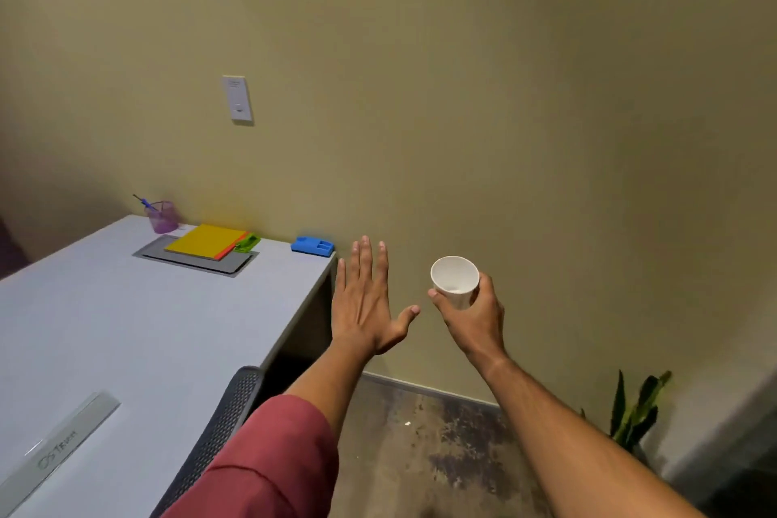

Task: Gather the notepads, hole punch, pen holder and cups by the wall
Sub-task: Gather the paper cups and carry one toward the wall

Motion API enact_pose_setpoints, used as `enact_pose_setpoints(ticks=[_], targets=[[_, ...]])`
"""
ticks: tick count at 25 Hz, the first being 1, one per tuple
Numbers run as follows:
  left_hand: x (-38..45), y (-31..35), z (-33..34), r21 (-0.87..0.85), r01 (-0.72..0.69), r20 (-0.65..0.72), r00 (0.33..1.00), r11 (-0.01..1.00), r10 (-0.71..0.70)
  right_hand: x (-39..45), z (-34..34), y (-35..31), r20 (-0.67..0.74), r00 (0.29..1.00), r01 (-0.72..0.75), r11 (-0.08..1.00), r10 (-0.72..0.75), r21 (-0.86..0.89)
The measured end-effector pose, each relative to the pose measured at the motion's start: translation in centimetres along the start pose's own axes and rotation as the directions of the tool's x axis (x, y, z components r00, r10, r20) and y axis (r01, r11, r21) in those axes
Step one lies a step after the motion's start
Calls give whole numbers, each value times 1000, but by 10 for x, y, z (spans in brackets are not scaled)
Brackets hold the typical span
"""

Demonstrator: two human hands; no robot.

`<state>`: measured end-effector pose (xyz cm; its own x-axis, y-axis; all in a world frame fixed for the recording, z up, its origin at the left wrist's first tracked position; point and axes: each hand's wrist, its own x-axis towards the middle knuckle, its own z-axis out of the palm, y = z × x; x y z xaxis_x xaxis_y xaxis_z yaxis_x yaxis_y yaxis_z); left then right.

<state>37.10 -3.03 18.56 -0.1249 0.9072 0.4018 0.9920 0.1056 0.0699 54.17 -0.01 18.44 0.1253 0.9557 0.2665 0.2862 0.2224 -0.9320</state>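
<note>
Cup (455, 281) is gripped in the right hand (475, 318), off the surface (126, 328) edge. Wall-side group, blue hole punch (312, 245) nearest, sits at 10 o'clock. Left hand (363, 299) is flat open and empty, closer to it.

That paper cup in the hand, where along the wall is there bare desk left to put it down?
The cup in the right hand fits best on the bare strip of desk between the green item and the blue hole punch. The corner by the purple pen holder and yellow notepads is crowded. The near desk is wide open.
</note>
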Motion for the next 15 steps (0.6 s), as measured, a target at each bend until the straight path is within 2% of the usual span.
enact_pose_setpoints(ticks=[7,11,15], targets=[[70,-60,33,115,287,-30,958,951,-285,103,103,12,279,956,67,993,-92,100],[95,-86,36,166,451,-73,893,877,-445,146,158,7,435,887,86,982,-152,167],[95,-118,36,267,552,-63,828,790,-558,161,208,1,560,804,77,968,-201,238]])
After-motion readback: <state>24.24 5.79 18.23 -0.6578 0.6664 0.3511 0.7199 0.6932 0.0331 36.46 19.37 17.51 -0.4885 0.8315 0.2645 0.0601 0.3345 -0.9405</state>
